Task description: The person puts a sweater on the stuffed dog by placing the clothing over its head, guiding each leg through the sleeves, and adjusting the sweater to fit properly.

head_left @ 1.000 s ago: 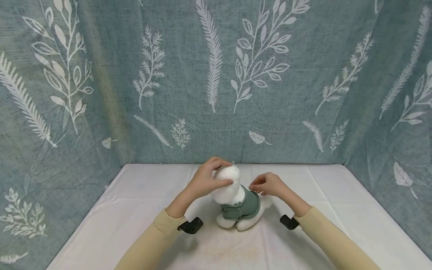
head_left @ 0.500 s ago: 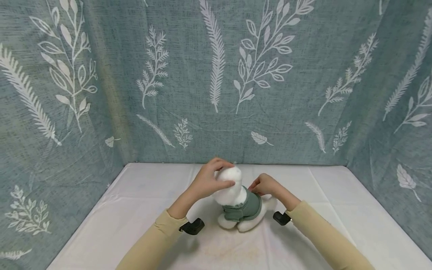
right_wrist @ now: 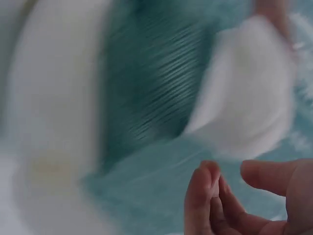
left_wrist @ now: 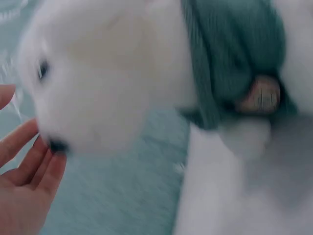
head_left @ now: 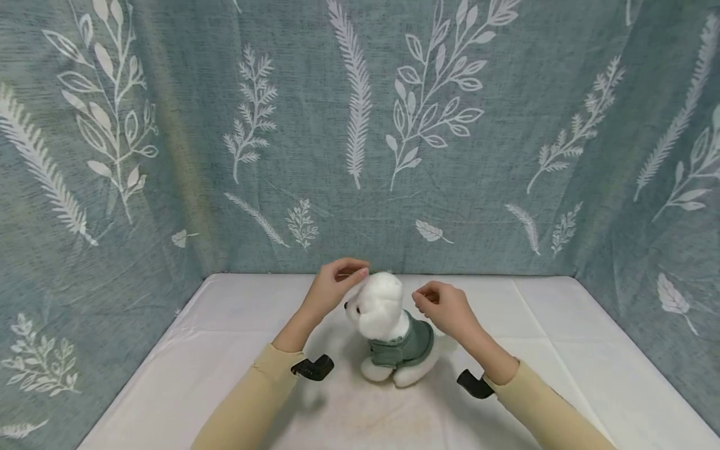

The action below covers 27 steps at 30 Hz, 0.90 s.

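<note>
A white plush dog [head_left: 378, 309] in a green garment [head_left: 409, 342] sits on the table, facing left. My left hand [head_left: 332, 290] is beside its face, fingers extended and holding nothing. In the left wrist view, the fingertips [left_wrist: 55, 164] are at the dog's black nose [left_wrist: 59, 145]; whether they touch it I cannot tell. My right hand [head_left: 447, 306] hovers above the dog's back, apart from it. Its fingers are loosely bent, and in the right wrist view a gap separates thumb and fingers. That view shows the ribbed garment [right_wrist: 151, 78], blurred.
The table [head_left: 225, 350] has a creased white cover. A blue-green curtain with white leaf prints [head_left: 315, 125] encloses the back and both sides. Black devices sit at the left wrist [head_left: 314, 367] and right wrist [head_left: 475, 383].
My left hand has come off the dog's head and shifted left, uncovering its face. My right hand moved down to the garment's back, then lifted away from it.
</note>
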{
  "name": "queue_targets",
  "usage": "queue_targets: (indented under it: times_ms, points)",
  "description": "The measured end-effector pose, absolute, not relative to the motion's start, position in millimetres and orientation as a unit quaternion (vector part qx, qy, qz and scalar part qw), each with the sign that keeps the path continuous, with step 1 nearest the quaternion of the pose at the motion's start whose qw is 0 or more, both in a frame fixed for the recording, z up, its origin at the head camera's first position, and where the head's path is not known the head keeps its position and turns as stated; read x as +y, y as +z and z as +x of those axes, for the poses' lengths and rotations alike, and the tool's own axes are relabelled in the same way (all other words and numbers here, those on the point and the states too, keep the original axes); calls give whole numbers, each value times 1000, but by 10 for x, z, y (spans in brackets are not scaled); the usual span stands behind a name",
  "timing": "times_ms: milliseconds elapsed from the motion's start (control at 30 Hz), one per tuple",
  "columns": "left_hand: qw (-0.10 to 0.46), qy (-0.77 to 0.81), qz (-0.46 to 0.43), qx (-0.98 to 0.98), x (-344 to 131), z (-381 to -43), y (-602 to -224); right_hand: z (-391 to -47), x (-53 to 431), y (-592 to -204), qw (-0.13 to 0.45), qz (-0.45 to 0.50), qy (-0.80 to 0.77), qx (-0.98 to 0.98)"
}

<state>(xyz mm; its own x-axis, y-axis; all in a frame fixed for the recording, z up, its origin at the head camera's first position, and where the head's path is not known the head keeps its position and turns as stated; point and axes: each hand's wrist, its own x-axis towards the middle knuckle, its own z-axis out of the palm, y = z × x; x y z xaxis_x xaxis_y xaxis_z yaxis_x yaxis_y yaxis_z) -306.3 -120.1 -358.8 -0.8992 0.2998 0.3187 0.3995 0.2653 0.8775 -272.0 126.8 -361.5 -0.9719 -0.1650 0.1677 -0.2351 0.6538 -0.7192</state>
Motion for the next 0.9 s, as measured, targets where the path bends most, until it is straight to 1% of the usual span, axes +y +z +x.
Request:
queue_targets:
  times_ms: [100, 200, 300, 400, 467, 667, 767, 900]
  points:
    - [4, -591, -195, -783, -1279, -3209, -3686, -2505, 1170, -3528, 27, 130, 434, -891]
    - [-65, -605, -203, -767, -1300, -3299, -3799, -2364, 1072, -3550, 4, 135, 439, -888]
    - [-127, -629, -228, -732, -1281, -3339, -3914, -2291, 975, -3643, 5, 126, 436, -891]
    - [-155, -654, -242, -700, -1271, -3352, -3991, -2270, 896, -3735, 20, 119, 437, -891]
    - [-160, -665, -243, -688, -1295, -3354, -4019, -2277, 853, -3778, 29, 119, 444, -888]
    - [-152, -681, -250, -672, -1392, -3343, -4063, -2311, 801, -3799, 34, 126, 446, -886]
    - [-135, -680, -274, -666, -1440, -3319, -4086, -2348, 811, -3819, 36, 135, 440, -887]
    - [-98, -664, -299, -678, -1484, -3260, -4089, -2418, 852, -3857, 41, 147, 437, -887]
